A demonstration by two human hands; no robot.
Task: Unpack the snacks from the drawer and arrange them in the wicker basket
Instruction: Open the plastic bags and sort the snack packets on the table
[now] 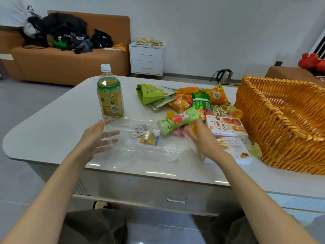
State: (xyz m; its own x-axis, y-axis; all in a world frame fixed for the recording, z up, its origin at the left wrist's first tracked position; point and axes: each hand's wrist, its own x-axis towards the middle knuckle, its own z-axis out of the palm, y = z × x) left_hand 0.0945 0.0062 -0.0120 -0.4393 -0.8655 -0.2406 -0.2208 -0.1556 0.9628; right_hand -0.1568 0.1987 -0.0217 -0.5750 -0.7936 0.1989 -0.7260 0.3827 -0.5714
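Both hands are low centre of frame, forearms coming in from the bottom corners and converging over the near table edge. A clear bag is stretched between them, and I read that as spreading it out to get at, or check for, what's left in it. A couple of small packets show through the film; can't tell if they're inside it or under it. Left hand: palm turned inward, fingers straight and fanned beneath the film, thumb up at the bag's far corner. It looks released, carrying the film rather than clamping it. Right hand: at the bag's right edge, back of hand toward me, fingers loosely bent and blurred, so I can't tell if it's pinching the film or just touching it. A green pouch lies on its side just beyond the right fingers. Snacks are heaped centre frame on the table, between the hands and the basket, probably dumped there as staging. Two boxes sit at the heap's near right, close beside the basket wall. The basket is at right of frame, tipped with its opening facing up-left; I see nothing in the part of its inside that shows, so arranging hasn't started by my read. Drawer sits below the table edge, bottom centre, and looks closed. The bottle stands upright upper left of the hands, apart from the heap.
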